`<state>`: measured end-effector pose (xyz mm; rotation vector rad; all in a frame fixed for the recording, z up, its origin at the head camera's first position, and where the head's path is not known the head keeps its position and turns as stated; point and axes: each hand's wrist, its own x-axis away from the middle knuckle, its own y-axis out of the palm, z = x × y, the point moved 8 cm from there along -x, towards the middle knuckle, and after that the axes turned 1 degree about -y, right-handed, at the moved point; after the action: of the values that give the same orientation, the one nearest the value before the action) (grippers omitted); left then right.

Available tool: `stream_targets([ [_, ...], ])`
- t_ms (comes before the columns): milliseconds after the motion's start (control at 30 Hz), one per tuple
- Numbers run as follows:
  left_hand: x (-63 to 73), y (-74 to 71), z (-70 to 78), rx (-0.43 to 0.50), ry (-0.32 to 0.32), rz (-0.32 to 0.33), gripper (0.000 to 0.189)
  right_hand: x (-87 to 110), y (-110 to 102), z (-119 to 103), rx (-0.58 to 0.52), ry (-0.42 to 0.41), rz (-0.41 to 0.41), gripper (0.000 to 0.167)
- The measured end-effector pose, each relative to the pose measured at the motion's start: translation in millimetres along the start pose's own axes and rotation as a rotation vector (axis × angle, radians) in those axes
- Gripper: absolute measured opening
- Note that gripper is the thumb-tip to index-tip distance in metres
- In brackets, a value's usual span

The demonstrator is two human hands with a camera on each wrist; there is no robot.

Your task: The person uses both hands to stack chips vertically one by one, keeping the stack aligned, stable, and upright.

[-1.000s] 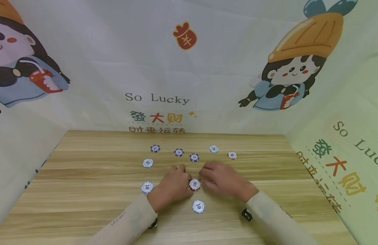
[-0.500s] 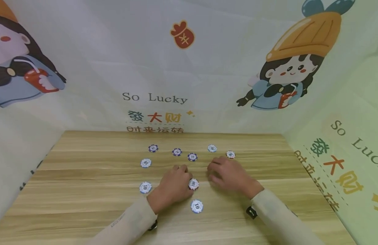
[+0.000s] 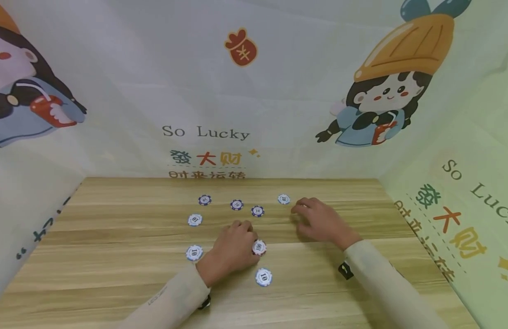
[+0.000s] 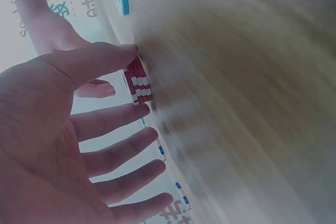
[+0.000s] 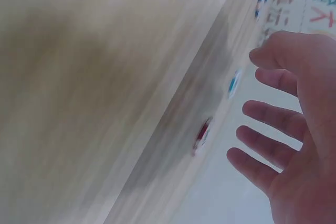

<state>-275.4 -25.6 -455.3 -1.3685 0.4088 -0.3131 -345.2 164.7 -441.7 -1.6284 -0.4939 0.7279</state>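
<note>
My left hand [image 3: 236, 246] rests at the middle of the table, its thumb and index finger pinching the sides of a short stack of red-and-white poker chips [image 3: 259, 247]. In the left wrist view the stacked chips [image 4: 137, 82] show edge-on between thumb and finger. Farther back and to the right, my right hand [image 3: 321, 221] hangs over the table with fingers apart and nothing in them. Beneath it lies a single red-and-white poker chip [image 5: 203, 134], mostly covered by the hand in the head view. A light blue chip [image 3: 284, 199] lies just left of the right fingertips.
Several dark blue chips, one of them [image 3: 257, 211] nearest the middle, lie along the back of the wooden table [image 3: 114, 283]. Light blue chips lie at the left [image 3: 194, 252] and front [image 3: 264, 277]. A printed cloth [image 3: 278, 114] walls the table's back and sides.
My right hand has moved away from the red stack, back and to the right, until it covers the single red chip. The left hand has stayed at the stack.
</note>
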Motion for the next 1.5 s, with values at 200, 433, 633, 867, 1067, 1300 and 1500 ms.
stream_targets([
  [200,0.9,-1.5,0.0,0.007,0.001,-0.005,0.043,0.0,4.0,20.1,-0.028,0.039,-0.049,0.039],
  [433,1.7,-2.7,0.0,0.009,-0.005,-0.006,0.043,-0.2,5.7,34.4,-0.070,0.081,-0.068,0.039],
  [633,2.0,0.3,-1.5,0.011,-0.014,-0.005,0.043,-4.5,11.4,45.1,-0.100,0.114,-0.098,0.045],
  [867,1.8,2.2,-2.7,0.030,-0.024,-0.021,0.042,-8.0,17.2,52.7,-0.125,0.144,-0.134,0.048],
  [1067,1.4,0.0,-2.3,0.035,-0.018,-0.023,0.041,-11.3,17.4,53.9,-0.096,0.125,-0.136,0.046],
  [1300,0.9,0.1,-2.6,0.045,-0.021,-0.027,0.040,-12.1,10.7,48.4,-0.077,0.084,-0.113,0.041],
  [1500,0.4,1.1,-2.4,0.047,-0.023,-0.036,0.041,-11.1,11.0,47.5,-0.042,0.075,-0.105,0.036],
])
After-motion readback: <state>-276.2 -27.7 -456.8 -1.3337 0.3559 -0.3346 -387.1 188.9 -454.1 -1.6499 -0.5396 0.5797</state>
